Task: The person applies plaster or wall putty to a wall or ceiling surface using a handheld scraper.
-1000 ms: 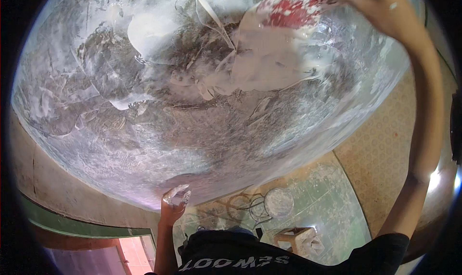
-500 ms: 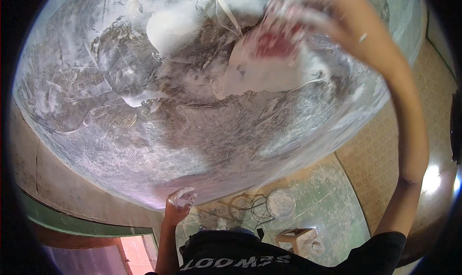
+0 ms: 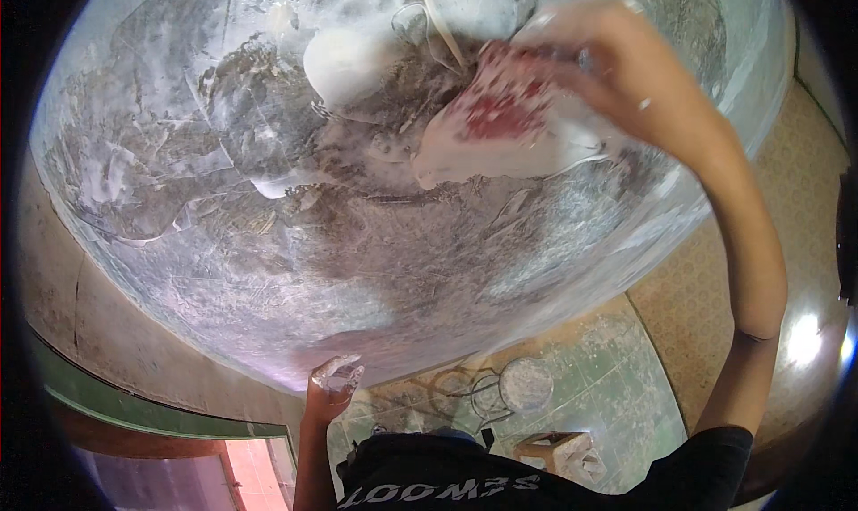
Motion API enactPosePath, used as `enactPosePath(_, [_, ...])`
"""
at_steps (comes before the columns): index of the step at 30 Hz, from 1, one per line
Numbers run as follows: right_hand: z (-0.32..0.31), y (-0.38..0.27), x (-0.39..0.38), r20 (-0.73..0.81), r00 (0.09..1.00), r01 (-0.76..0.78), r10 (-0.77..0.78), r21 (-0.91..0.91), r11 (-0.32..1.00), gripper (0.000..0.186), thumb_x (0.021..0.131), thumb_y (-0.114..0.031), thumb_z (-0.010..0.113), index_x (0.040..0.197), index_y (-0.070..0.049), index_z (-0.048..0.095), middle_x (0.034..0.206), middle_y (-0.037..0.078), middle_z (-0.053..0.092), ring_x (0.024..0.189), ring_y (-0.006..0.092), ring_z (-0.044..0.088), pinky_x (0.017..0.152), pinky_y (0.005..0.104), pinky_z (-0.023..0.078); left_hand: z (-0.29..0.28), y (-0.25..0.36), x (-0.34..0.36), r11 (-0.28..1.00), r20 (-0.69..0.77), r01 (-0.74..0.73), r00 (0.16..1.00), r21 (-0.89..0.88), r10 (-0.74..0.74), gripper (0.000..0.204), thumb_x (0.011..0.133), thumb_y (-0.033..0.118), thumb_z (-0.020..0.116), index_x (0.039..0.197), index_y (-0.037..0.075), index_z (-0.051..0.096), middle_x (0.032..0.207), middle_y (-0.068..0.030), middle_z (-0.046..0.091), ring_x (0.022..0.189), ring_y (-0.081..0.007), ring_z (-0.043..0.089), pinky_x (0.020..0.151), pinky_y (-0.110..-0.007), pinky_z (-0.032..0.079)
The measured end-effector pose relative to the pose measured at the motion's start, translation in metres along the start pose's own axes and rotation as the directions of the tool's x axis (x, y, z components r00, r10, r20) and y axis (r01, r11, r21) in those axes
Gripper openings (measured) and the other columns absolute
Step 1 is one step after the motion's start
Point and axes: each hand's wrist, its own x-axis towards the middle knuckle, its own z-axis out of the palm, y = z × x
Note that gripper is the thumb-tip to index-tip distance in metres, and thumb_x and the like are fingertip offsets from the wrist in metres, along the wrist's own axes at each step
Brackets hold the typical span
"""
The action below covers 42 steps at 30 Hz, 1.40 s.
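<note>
The right hand [image 3: 626,59] is reaching high, its arm running up the right side of the view, and the fingers are clamped around the handle end of a wide putty trowel [image 3: 500,131]. The blade, smeared white with patches of red showing through, is lying flat against the grey plastered surface [image 3: 268,270] that is bulging across most of the view (the fisheye is bending it into a dome). The hand itself is slightly blurred, so the exact finger positions are hard to make out, but the grip is plainly closed on the tool.

Just left of the trowel, a fat blob of white putty [image 3: 344,64] is sitting on the surface, with thinner white streaks spreading around it and along the upper edge. A pale cord or strip [image 3: 442,24] is hanging just above the blade.

Down low, the left hand [image 3: 332,381] is coming up from the bottom edge, coated in white, fingers bunched loosely together and touching the lower rim of the plastered surface; it is holding nothing I can make out.

Far below, on the patterned floor [image 3: 626,395], a round white bucket [image 3: 525,384] is standing, with a small wooden stool [image 3: 563,448] near it
</note>
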Motion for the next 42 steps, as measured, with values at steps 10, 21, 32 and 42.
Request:
enactPosePath(10, [-0.052, 0.039, -0.022, 0.258, 0.874, -0.485, 0.413, 0.390, 0.783, 0.020, 0.089, -0.019, 0.067, 0.104, -0.007, 0.071, 0.093, 0.011, 0.066, 0.096, 0.0262, 0.061, 0.090, 0.0391, 0.047, -0.015, -0.002, -0.011, 0.999, -0.026, 0.051, 0.998, 0.004, -0.051, 0.028, 0.079, -0.004, 0.066, 0.107, 0.000, 0.066, 0.095, -0.0116, 0.072, 0.081, -0.0181, 0.070, 0.074, -0.030, 0.054])
enactPosePath(21, [-0.065, 0.084, -0.036, -0.249, 0.946, -0.237, 0.207, -0.096, 0.967, 0.017, 0.093, -0.016, 0.064, 0.104, -0.004, 0.072, 0.083, 0.006, 0.072, 0.061, 0.0090, 0.064, 0.051, 0.0212, 0.051, -0.015, -0.008, -0.005, 0.992, 0.036, 0.011, 0.999, 0.124, -0.016, 0.030, 0.079, -0.002, 0.068, 0.108, 0.000, 0.067, 0.094, -0.0130, 0.072, 0.079, -0.0196, 0.070, 0.074, -0.030, 0.054])
enactPosePath(32, [0.015, 0.032, -0.080, -0.006, 0.994, -0.110, 0.110, -0.032, 0.993, 0.022, 0.092, -0.026, 0.065, 0.104, -0.009, 0.071, 0.092, 0.010, 0.068, 0.090, 0.0261, 0.063, 0.092, 0.0387, 0.046, -0.002, -0.019, -0.005, 0.996, 0.067, 0.027, 0.997, 0.080, -0.032, 0.025, 0.080, -0.003, 0.069, 0.105, 0.000, 0.066, 0.094, -0.0129, 0.073, 0.081, -0.0194, 0.071, 0.074, -0.031, 0.055])
enactPosePath(42, [-0.096, 0.059, -0.056, 0.006, 0.842, -0.535, 0.540, 0.145, 0.832, 0.015, 0.095, -0.012, 0.063, 0.099, -0.001, 0.071, 0.083, 0.009, 0.073, 0.063, 0.0110, 0.067, 0.056, 0.0211, 0.057, 0.022, 0.015, 0.025, 0.997, 0.076, 0.002, 0.997, 0.075, -0.007, 0.027, 0.078, -0.003, 0.068, 0.105, 0.000, 0.069, 0.092, -0.0119, 0.073, 0.079, -0.0192, 0.070, 0.074, -0.030, 0.054])
